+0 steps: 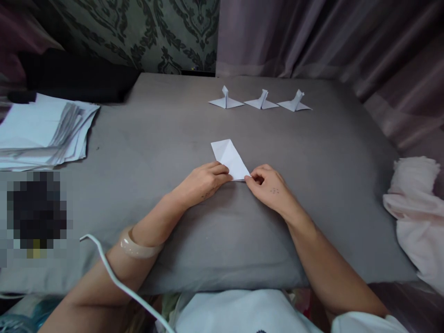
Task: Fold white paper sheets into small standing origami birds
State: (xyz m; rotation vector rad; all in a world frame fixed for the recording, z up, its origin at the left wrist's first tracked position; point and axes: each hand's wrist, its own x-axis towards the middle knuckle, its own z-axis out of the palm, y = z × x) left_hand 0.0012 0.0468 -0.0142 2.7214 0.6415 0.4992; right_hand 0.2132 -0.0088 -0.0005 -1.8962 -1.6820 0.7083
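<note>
A folded sheet of white paper (233, 157) lies on the grey cloth, its upper part spread into an angular shape with visible creases. My left hand (204, 181) rests over its lower left edge, fingers bent and pressing on the paper. At the lower right corner, my right hand (268, 185) pinches the paper between thumb and forefinger. The undersides of both hands' fingers are partly hidden. Farther back stand three folded white paper figures, a left one (226, 99), a middle one (262, 100) and a right one (295, 101), set in a row.
A stack of white paper sheets (38, 134) sits at the left, before a black cloth item (76, 76). Pale pink fabric (412, 203) lies bunched at the right edge. A white cable (118, 282) crosses my left forearm. Purple curtains (256, 37) hang behind the grey-covered surface (156, 125).
</note>
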